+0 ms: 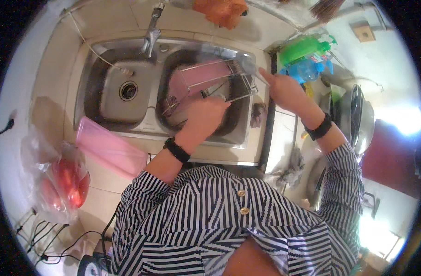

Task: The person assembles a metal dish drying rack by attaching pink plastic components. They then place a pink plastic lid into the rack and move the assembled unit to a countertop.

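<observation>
Over the right basin, wire rack (215, 83) lying crosswise

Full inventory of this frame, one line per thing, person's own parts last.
double sink: 1, steel, centre of the counter
tap: 1, metal, behind the left basin
wire rack: 1, metal, in the right basin
pink tray: 1, pink, under the rack
pink lid: 1, pink, counter front of the left basin
bag of tomatoes: 1, clear with red, counter at left
spray bottles: 2, green and blue, right of the sink
orange cloth: 1, orange, behind the sink
left hand: 1, black wristband, in the right basin at the rack; grip unclear
right hand: 1, black wristband, on the rack's right end; grip unclear
</observation>
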A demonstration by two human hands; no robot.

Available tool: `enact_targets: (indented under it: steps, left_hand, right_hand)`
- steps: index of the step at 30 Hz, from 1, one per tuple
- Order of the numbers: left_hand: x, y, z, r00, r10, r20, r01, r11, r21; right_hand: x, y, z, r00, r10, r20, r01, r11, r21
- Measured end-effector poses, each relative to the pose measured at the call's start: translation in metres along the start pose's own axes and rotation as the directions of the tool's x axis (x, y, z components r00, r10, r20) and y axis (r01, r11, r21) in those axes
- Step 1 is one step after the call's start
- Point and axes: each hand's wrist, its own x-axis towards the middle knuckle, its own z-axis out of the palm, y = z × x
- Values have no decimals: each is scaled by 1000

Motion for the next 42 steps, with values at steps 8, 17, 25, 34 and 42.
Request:
enact_targets:
  steps: [8, 17, 25, 34, 42]
  left_hand:
    - [0, 1, -2, 998, 8, -60, -9, 1000, -8]
    - [-20, -3, -3, 983, -128, -132, 114, 988, -108]
    - [-57, -38, -12, 612, -682, -400, 318, 676, -664]
    - [-20, -101, -46, 547, -730, 409, 433, -171, -885]
    - [2, -89, 3, 555, -807, 202, 399, 45, -916]
  right_hand:
    - [0, -52, 26, 995, 1, -96, 7, 997, 80]
    - [-8, -22, 34, 990, 101, -103, -88, 989, 118]
    - [-27, -26, 51, 972, 205, -115, -189, 972, 139]
    - [-33, -28, 61, 954, 267, -136, -243, 955, 169]
    - [-31, -77, 63, 950, 228, -211, -173, 953, 249]
